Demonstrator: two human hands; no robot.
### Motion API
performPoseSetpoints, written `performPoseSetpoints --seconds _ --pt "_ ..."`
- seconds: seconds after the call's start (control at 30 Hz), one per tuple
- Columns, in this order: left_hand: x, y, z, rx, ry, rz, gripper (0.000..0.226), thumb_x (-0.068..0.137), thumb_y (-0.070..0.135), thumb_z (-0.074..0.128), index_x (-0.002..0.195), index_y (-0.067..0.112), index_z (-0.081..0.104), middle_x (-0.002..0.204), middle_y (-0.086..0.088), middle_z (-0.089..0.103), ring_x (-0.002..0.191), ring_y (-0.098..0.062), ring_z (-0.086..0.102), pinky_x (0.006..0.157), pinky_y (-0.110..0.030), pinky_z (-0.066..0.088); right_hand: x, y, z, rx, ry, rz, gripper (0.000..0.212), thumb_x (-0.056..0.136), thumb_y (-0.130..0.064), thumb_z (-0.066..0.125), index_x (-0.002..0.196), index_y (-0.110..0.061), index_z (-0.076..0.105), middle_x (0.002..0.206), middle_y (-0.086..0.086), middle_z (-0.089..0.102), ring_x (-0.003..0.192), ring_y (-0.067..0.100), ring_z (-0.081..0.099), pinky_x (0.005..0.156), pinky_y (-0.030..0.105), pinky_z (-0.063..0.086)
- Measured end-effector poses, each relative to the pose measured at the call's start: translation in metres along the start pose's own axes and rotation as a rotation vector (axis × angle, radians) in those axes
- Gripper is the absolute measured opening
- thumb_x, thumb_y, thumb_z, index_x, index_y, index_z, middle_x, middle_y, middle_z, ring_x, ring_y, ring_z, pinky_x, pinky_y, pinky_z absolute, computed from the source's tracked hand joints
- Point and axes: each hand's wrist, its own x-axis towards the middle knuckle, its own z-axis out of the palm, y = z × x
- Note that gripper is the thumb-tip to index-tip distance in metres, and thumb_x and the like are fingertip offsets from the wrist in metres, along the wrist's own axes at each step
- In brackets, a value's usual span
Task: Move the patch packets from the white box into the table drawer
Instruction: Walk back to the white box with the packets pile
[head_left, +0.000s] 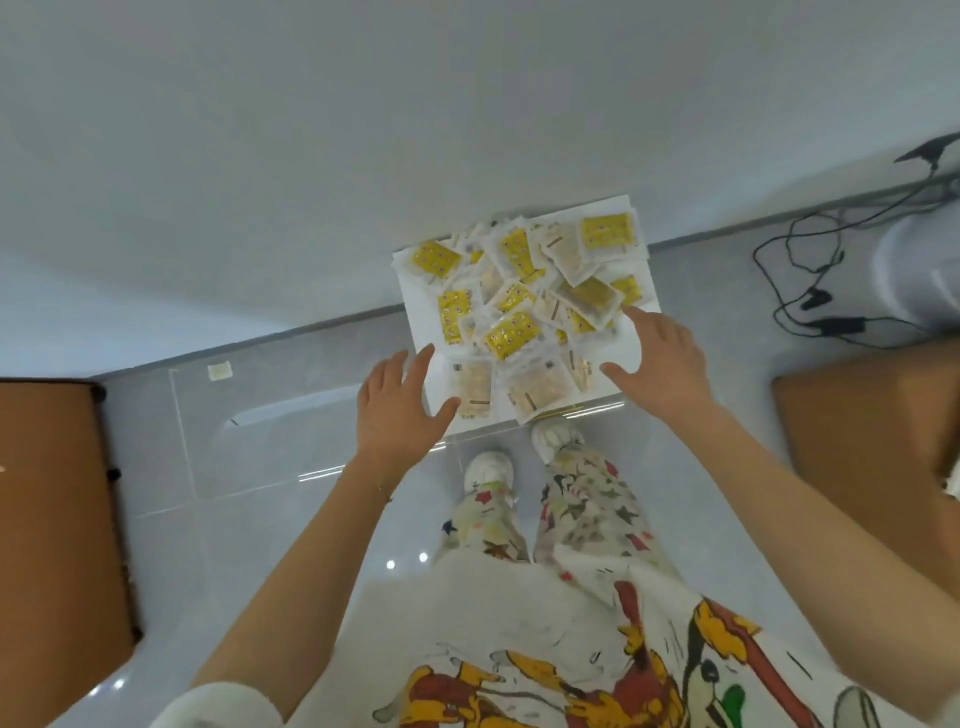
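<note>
Reaching: left hand and right hand, fingers spread and empty, are hovering over the white box on the floor.
Packets: lying loose, likely light and slippery; scooping underneath is looking best.

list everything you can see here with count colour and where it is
white box: one, white, on the floor by the wall
patch packets: many, yellow and pale, heaped in the box
stray packet: one, pale, on the floor left of the box
brown furniture: two pieces, at the left and right edges
cables: several, black, floor at right
left hand: open, at the box's near left corner
right hand: open, over the box's right side
feet: two, white shoes, before the box
</note>
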Motion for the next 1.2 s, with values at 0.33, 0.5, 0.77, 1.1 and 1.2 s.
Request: performPoseSetpoints --seconds 0.33,0.5,0.77,1.1,1.2 --pt "0.111 0.013 0.169 -0.324 -0.071 -0.368 0.093 0.081 0.057 0.065 0.153 0.030 0.012 0.162 -0.007 0.000 0.148 -0.030 0.001 0.110 -0.057 0.029 0.148 0.049 0.105 0.329 -0.105 0.232 0.079 0.087 -0.051 0.060 0.151 -0.028 0.018 0.152 0.011 0.025 0.136 0.036 0.029 0.107 0.052 0.030" --pt "0.126 0.035 0.216 -0.300 0.035 -0.473 0.111 0.070 0.071 0.066 0.154 0.029 0.008 0.161 -0.015 0.002 0.147 -0.037 0.003 0.108 -0.060 0.028 0.183 0.052 0.141 0.506 0.008 0.466 0.089 0.085 -0.059 0.057 0.151 -0.015 0.016 0.147 0.017 0.026 0.134 0.039 0.028 0.110 0.044 0.024" --pt "0.120 0.055 0.241 -0.166 0.001 -0.437 0.135 0.058 0.080 0.067 0.154 0.023 -0.009 0.161 -0.013 -0.012 0.148 -0.036 -0.008 0.113 -0.061 0.015 0.189 0.056 0.150 0.773 0.005 0.504 0.108 0.071 -0.050 0.077 0.151 -0.022 0.010 0.147 0.013 0.030 0.133 0.033 0.036 0.109 0.048 0.035" --pt "0.119 0.032 0.227 -0.228 0.121 -0.447 0.096 0.070 0.049 0.080 0.145 0.013 0.031 0.129 -0.016 0.044 0.118 -0.033 0.041 0.086 -0.048 0.048 0.174 0.048 0.147 1.265 -0.029 0.625 0.103 0.076 -0.006 0.078 0.148 -0.029 0.009 0.137 0.002 0.042 0.116 0.018 0.052 0.088 0.038 0.053" --pt "0.118 0.025 0.218 -0.425 0.091 -0.553 0.079 0.073 0.039 0.081 0.132 0.007 0.040 0.124 -0.015 0.049 0.117 -0.033 0.042 0.092 -0.044 0.044 0.160 0.053 0.145 1.338 -0.047 0.627 0.099 0.077 0.003 0.074 0.146 -0.030 0.012 0.130 0.000 0.047 0.114 0.016 0.055 0.068 0.023 0.052"
